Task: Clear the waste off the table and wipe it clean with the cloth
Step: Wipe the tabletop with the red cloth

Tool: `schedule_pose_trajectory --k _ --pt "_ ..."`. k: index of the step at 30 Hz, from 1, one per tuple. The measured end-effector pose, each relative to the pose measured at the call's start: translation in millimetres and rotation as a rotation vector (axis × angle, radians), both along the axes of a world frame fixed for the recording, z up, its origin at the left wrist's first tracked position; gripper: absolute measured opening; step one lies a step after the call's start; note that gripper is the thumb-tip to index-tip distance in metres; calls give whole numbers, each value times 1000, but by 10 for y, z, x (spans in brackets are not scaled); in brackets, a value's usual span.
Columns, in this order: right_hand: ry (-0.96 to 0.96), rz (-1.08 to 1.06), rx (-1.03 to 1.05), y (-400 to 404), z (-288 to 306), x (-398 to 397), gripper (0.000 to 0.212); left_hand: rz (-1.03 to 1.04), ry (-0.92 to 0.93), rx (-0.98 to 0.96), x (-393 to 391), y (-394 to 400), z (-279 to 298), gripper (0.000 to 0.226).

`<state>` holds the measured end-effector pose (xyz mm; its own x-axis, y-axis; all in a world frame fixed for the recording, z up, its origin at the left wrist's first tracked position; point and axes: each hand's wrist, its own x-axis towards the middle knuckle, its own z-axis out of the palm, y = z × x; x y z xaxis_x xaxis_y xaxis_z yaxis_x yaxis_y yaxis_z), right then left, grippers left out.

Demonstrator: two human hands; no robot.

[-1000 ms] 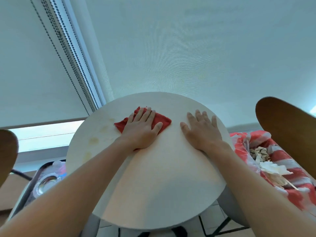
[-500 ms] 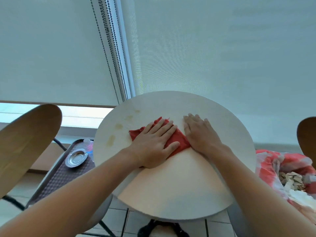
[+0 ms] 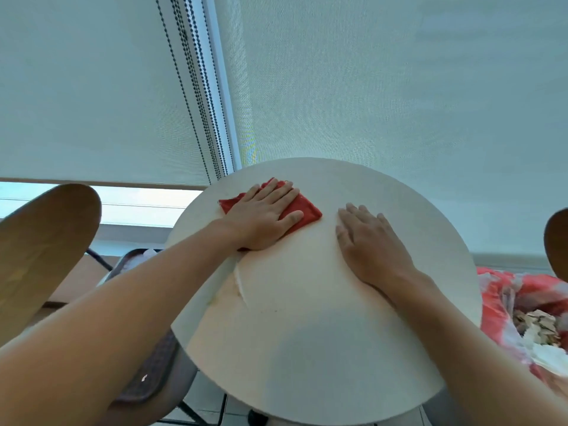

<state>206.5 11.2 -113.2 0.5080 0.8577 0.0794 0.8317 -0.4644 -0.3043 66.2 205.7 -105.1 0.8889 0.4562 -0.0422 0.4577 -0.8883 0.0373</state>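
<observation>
Pressing flat on the cloth (image 3: 302,209), the left hand (image 3: 264,218) lies with its fingers straight and close together, the thumb stretched out toward the right across the red fabric. The cloth is a folded red piece, roughly square, turned so that one corner points right and another left; most of its middle is hidden under the palm, and only its corners and far edge show. It lies on the far left part of the table (image 3: 322,333), near the far rim.

The right hand (image 3: 370,244) rests palm down on the bare top just to the right of the cloth, fingers straight and slightly spread, not touching the fabric. Both forearms reach in from the near side.

The table is round and pale. A faint curved mark runs down the top below the left wrist, with a few dull yellowish smudges beside it. The near half of the top and its right side lie open.

Off the right rim sits a red and white bag (image 3: 516,290) with pale scraps (image 3: 536,325) in it. A brown chair (image 3: 40,253) stands off the left rim. Another brown chair back (image 3: 558,241) shows at the right edge. A dark tray (image 3: 147,376) sits low at the left, partly behind the left forearm. White blinds (image 3: 368,87) hang behind the table.
</observation>
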Motion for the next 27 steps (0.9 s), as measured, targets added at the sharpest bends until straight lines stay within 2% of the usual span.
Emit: schedule_pose_trajectory --k 4,7,10,13,16,21,23,27 --pt "65 -62 30 43 143 -87 48 36 -68 -103 32 135 27 67" --pt "113 -93 127 198 269 -304 49 82 -267 -306 -73 103 78 62" --pt "134 -23 150 517 333 -569 55 145 -421 -353 -345 115 121 59" --pt "129 26 82 899 299 -792 65 245 -435 -294 -698 188 135 57" --pt "176 -28 -33 1252 225 -955 78 333 -448 -291 -980 229 114 57" --pt "66 -150 -186 1747 159 -1102 91 376 -490 -437 -1161 282 -88 62" --pt "10 -106 -202 1881 139 -1121 87 349 -558 -444 -1170 279 -128 64" --pt "-72 133 -195 2006 117 -1106 74 328 -813 -519 -1183 224 -70 50"
